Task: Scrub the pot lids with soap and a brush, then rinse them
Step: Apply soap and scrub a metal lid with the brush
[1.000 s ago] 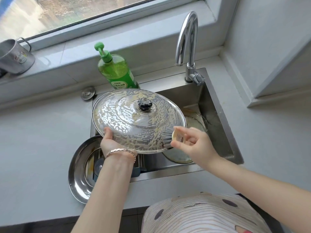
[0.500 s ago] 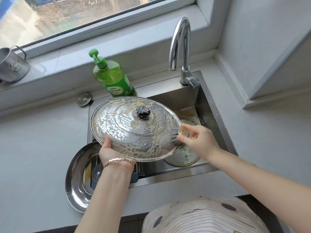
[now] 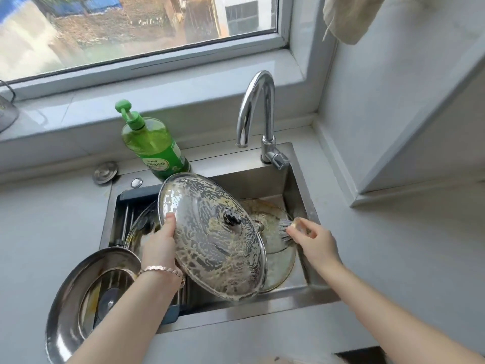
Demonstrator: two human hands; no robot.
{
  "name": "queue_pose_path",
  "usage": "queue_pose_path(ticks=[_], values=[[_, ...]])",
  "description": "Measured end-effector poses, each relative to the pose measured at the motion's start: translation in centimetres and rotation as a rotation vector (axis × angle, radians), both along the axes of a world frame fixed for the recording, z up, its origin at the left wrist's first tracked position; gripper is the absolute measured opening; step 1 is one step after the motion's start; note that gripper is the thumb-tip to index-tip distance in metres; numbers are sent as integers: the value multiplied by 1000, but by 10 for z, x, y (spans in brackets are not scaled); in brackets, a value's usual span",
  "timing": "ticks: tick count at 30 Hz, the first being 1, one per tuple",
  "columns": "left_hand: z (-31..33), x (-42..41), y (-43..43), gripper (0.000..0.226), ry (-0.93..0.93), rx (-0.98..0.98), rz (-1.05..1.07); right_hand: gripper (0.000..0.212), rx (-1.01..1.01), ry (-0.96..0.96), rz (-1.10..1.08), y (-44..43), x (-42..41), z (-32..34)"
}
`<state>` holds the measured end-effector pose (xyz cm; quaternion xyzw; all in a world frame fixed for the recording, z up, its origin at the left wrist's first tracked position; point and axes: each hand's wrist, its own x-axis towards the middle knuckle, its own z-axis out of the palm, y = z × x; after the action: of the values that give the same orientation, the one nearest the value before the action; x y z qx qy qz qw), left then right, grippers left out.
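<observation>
Head view: grips the soapy lid (image 3: 210, 237) at its left rim with the left hand (image 3: 160, 243), tilted over the sink (image 3: 301, 190); pinches the brush (image 3: 286, 229) in the right hand (image 3: 315, 243), across the lid from that grip. Could slip from the suds-slick one-handed hold and clang onto the second lid (image 3: 279, 266) beneath. Beyond the grip, soap bottle (image 3: 154, 148), faucet (image 3: 257, 106), window (image 3: 131, 30); grey countertop (image 3: 393, 258) around.

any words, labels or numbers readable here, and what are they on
soap bottle label: a white band with dark characters, too blurred to read.
soapy lid, brush, faucet: no writing visible.
</observation>
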<state>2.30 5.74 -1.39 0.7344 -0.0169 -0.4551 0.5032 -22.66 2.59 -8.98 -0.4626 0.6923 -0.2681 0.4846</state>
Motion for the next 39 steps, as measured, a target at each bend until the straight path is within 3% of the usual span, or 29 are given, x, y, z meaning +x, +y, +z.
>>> queue_pose_path(ticks=[5,9,13,17,21,24,29,33,36,39], values=[[-35,-32,-28,36,100,75,48,38,-12,-186,-192,-39,-25,-8],[-72,-51,-50,42,165,154,125,52,-11,-208,-191,-54,-33,-19],[-130,-50,-60,61,99,226,150,35,8,-252,-131,-52,-31,-33],[-115,-66,-68,35,-7,201,109,44,10,-257,-94,-49,-32,-38],[-81,-60,-73,26,-194,141,-97,58,-3,-254,-76,-50,-33,-35],[-42,-52,-70,12,-395,94,-273,50,-29,-248,-50,-55,-32,-31],[-5,-59,-53,16,-737,36,-725,39,-49,-236,-37,-64,-29,-22],[-16,-66,-46,30,-942,-1,-1043,39,-91,-220,-42,-75,-31,-7],[-38,-70,-40,17,-1121,46,-1329,45,-134,-187,-102,-85,-37,-1],[-66,-77,-32,19,-1307,101,-1643,50,-144,-190,-125,-90,-42,-4]])
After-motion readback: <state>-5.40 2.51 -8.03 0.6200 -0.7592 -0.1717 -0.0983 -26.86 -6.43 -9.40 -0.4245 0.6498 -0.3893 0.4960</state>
